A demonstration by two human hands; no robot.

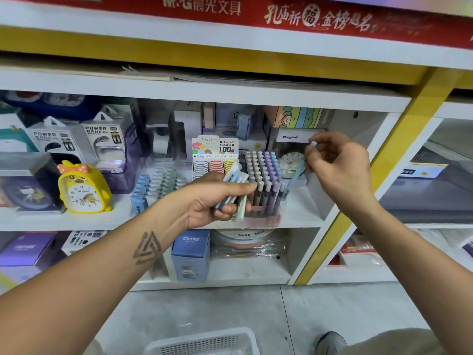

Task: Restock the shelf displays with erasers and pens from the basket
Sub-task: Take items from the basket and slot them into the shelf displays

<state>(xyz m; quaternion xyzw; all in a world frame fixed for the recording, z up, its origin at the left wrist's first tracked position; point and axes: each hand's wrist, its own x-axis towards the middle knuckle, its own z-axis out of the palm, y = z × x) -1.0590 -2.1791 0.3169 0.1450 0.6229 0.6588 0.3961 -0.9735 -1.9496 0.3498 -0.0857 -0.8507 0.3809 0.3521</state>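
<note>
tilted blue pen (pixel 296 177) beside pen display (pixel 263 185)

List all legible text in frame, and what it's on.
"M&G" plus Chinese characters: red banner
"POWER BANK": two power bank boxes
"0.7", "HB", "100": lead refill card
"CRUHRE": blue box
"Nanghui", uncertain: white box
Clock numerals, barcode label, other packs: too blurred.

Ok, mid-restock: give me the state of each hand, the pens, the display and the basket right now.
Left hand: grips a bundle of pens.
Right hand: pinches a single light blue pen, tilted, tip at the display's right edge.
Pen display: upright on the shelf, rows nearly full.
White basket: on the floor, contents not visible.
</note>
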